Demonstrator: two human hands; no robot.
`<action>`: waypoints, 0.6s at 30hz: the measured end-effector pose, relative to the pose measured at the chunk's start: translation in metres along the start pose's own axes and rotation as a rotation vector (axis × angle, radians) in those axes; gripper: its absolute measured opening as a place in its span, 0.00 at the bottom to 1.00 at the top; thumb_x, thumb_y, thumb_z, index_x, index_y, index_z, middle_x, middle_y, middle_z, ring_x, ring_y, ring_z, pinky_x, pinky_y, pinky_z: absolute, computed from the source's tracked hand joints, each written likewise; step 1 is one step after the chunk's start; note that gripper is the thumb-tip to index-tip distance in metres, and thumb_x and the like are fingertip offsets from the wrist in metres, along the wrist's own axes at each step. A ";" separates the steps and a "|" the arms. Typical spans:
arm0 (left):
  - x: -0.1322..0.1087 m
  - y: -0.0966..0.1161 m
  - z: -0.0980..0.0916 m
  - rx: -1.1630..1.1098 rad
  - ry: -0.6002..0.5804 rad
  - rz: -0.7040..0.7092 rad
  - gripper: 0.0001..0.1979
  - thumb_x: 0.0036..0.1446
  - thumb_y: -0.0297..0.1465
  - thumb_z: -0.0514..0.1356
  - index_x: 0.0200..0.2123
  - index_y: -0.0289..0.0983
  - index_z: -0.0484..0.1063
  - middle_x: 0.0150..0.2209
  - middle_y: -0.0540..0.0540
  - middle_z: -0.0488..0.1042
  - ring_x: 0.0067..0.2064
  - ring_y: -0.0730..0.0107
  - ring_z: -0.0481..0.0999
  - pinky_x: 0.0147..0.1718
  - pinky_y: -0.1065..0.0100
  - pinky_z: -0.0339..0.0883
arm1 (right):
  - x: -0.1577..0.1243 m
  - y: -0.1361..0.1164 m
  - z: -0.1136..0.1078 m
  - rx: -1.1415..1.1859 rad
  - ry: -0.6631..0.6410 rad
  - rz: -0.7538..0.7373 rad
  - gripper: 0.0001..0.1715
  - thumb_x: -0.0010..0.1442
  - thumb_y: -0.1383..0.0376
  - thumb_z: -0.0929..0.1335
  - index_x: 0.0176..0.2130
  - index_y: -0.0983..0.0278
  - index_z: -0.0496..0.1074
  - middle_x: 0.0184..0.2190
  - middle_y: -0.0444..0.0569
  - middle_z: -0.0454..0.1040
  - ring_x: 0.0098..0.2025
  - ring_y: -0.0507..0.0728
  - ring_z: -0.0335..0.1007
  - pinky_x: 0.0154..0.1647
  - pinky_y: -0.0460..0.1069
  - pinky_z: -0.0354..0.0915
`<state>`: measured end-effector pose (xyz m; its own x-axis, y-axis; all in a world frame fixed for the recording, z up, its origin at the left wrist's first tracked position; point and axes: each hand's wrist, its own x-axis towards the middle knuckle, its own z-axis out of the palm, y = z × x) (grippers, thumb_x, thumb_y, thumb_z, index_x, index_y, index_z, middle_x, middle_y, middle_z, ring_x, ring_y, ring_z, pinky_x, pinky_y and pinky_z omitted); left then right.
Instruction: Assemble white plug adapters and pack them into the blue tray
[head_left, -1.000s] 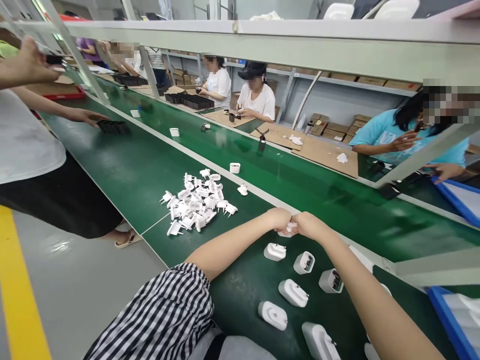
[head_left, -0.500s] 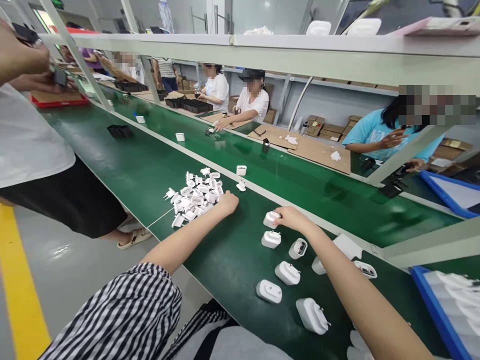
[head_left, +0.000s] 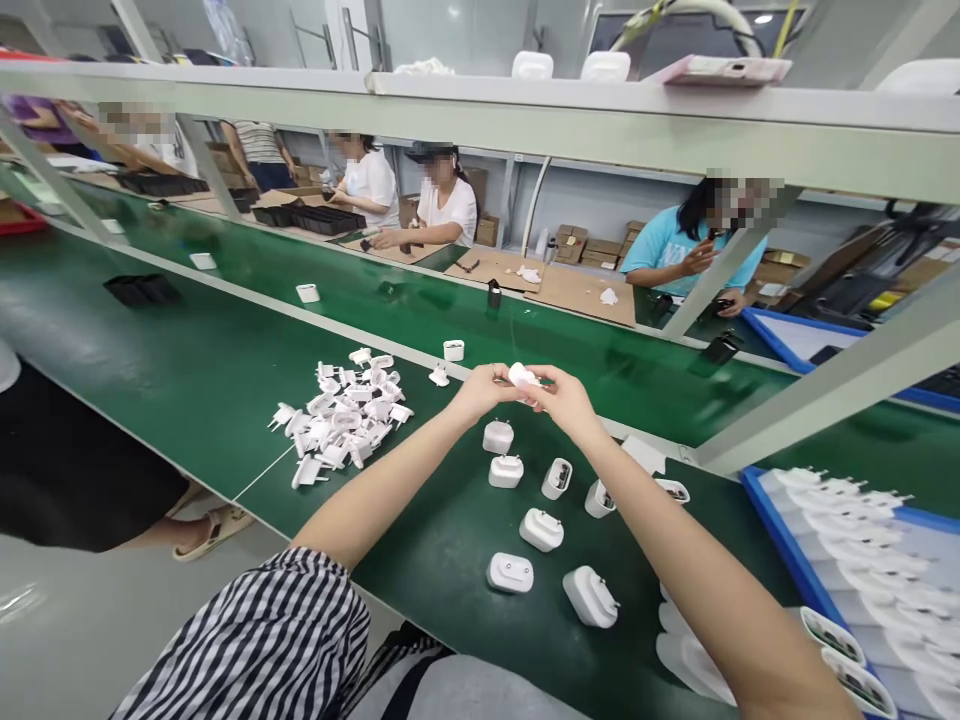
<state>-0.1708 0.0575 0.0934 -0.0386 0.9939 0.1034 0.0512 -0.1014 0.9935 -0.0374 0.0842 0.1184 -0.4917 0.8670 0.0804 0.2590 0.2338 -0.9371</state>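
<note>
My left hand [head_left: 478,393] and my right hand [head_left: 564,398] meet above the green bench, fingers pinched on a small white plug piece [head_left: 520,375]. My fingers hide part of its shape. To the left lies a loose heap of white plug pieces with pins [head_left: 349,410]. Below my hands several white charger housings stand on the bench, among them one with pins on top [head_left: 506,471] and one showing inner parts in its open end [head_left: 557,479]. A single plug piece [head_left: 439,374] and an upright housing [head_left: 453,350] sit left of my left hand.
On the right, a blue tray [head_left: 780,555] holds rows of white chargers, with open housings [head_left: 832,635] at its near edge. A slanted post [head_left: 825,370] and an overhead shelf [head_left: 465,105] frame the bench. Several co-workers sit across the green belt [head_left: 405,300].
My left hand has left the heap and my right hand has let go of a charger housing. Both have come together, raised, around a white plug piece. The view has swung right.
</note>
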 end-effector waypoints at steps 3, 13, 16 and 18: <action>0.023 -0.004 -0.003 0.416 0.032 0.001 0.18 0.34 0.30 0.63 0.32 0.34 0.63 0.33 0.46 0.70 0.36 0.68 0.70 0.35 0.67 0.62 | 0.005 0.009 -0.015 0.300 0.048 0.080 0.10 0.41 0.61 0.66 0.26 0.65 0.65 0.20 0.42 0.67 0.19 0.47 0.62 0.21 0.43 0.61; 0.106 -0.047 -0.063 0.927 0.218 -0.153 0.22 0.38 0.19 0.57 0.41 0.29 0.63 0.44 0.35 0.64 0.49 0.54 0.59 0.45 0.62 0.53 | 0.003 0.033 -0.062 0.598 0.079 0.257 0.13 0.37 0.61 0.69 0.24 0.64 0.65 0.22 0.41 0.66 0.23 0.47 0.65 0.20 0.41 0.60; 0.105 -0.051 -0.053 0.886 0.138 -0.134 0.19 0.39 0.21 0.57 0.39 0.31 0.65 0.42 0.40 0.67 0.45 0.59 0.64 0.43 0.67 0.57 | 0.006 0.042 -0.062 0.413 0.112 0.252 0.11 0.39 0.62 0.68 0.26 0.64 0.65 0.24 0.42 0.66 0.27 0.49 0.66 0.23 0.42 0.61; 0.096 -0.053 -0.038 0.839 0.048 -0.103 0.19 0.38 0.22 0.58 0.38 0.34 0.67 0.40 0.45 0.69 0.42 0.64 0.67 0.40 0.71 0.59 | 0.011 0.048 -0.057 0.157 0.135 0.232 0.10 0.41 0.63 0.67 0.28 0.64 0.66 0.26 0.44 0.67 0.27 0.50 0.66 0.24 0.43 0.62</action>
<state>-0.2152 0.1569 0.0524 -0.1254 0.9915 0.0350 0.7680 0.0747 0.6361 0.0167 0.1300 0.0936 -0.3166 0.9425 -0.1073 0.2144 -0.0391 -0.9760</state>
